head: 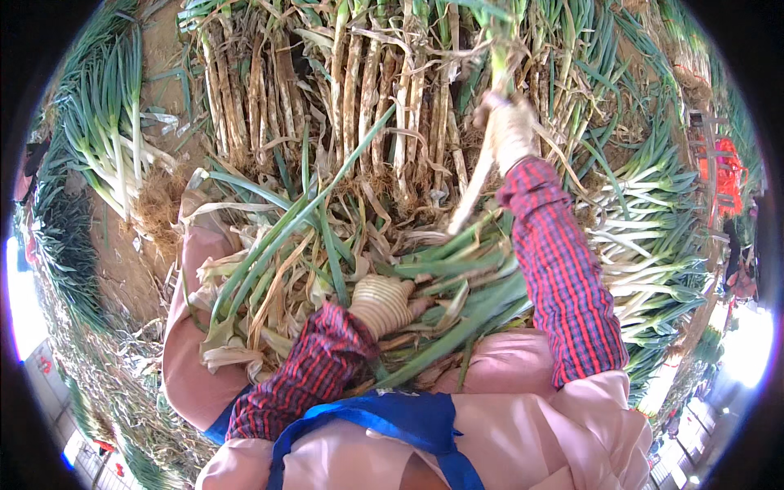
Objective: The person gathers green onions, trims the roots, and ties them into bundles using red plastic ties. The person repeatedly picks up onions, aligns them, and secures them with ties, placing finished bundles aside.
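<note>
My right hand (pixel 511 128), in a pale ribbed glove, is closed around a long green onion (pixel 470 199) near the pile ahead. Its pale stalk slants down below the hand, and green leaves rise above; motion blurs both. Over my lap, my left hand (pixel 383 306) wears a similar glove with the fingertips showing. Its thumb and fingers are a little apart, with nothing visible between them; the palm side is hidden. Loose green leaves (pixel 465 306) and dry onion husks (pixel 269 294) lie beneath and around it. Unpeeled green onions (pixel 367 104) with brown, soiled stalks stretch out before me, roots towards me.
Clean white-stalked green onions (pixel 643 245) are stacked at my right. A smaller rooted bunch (pixel 122 147) rests on bare soil (pixel 116 269) at my left. Red netting or bags (pixel 726 174) show at the far right. Husk litter (pixel 116 386) covers ground at the lower left.
</note>
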`<state>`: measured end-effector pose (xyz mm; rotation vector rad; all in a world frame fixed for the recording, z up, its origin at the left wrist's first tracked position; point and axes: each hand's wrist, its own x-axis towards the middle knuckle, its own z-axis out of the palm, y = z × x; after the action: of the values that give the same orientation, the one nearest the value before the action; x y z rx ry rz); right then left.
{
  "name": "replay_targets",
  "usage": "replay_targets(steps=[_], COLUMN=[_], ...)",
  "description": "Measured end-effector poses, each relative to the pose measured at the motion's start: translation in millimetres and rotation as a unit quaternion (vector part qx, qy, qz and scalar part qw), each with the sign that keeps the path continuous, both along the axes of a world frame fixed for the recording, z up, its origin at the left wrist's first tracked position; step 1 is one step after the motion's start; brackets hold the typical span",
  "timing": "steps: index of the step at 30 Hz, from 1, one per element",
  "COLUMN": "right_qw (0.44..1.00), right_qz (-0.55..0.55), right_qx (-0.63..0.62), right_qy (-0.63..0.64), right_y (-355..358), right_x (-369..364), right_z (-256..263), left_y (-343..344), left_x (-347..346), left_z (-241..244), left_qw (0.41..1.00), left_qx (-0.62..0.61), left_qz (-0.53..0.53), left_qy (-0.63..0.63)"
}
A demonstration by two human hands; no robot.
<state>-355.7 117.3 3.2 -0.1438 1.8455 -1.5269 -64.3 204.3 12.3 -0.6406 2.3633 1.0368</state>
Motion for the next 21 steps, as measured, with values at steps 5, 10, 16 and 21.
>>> replay_targets(steps=[5, 10, 16, 21], right_qw=[0.988, 0.970, 0.697, 0.713], right_qz=[0.026, 0.154, 0.515, 0.477], right_qx=[-0.131, -0.033, 0.141, 0.228], right_qy=[0.072, 0.185, 0.478, 0.462], right_y=[-50.0, -82.0, 57.8, 225.2], right_x=[-15.3, -17.1, -16.2, -1.3], right_z=[82.9, 69.9, -52.4, -66.2], left_y=[-0.8, -23.0, -48.6, -42.6], left_x=[5.2, -11.5, -23.0, -40.4], left_z=[-3.4, -9.3, -35.2, -65.2], left_qw=[1.000, 0.999, 0.973, 0.987], left_qx=[-0.007, 0.034, -0.090, -0.140], left_qz=[0.006, 0.016, 0.154, 0.012], left_qy=[-0.017, 0.003, 0.150, 0.072])
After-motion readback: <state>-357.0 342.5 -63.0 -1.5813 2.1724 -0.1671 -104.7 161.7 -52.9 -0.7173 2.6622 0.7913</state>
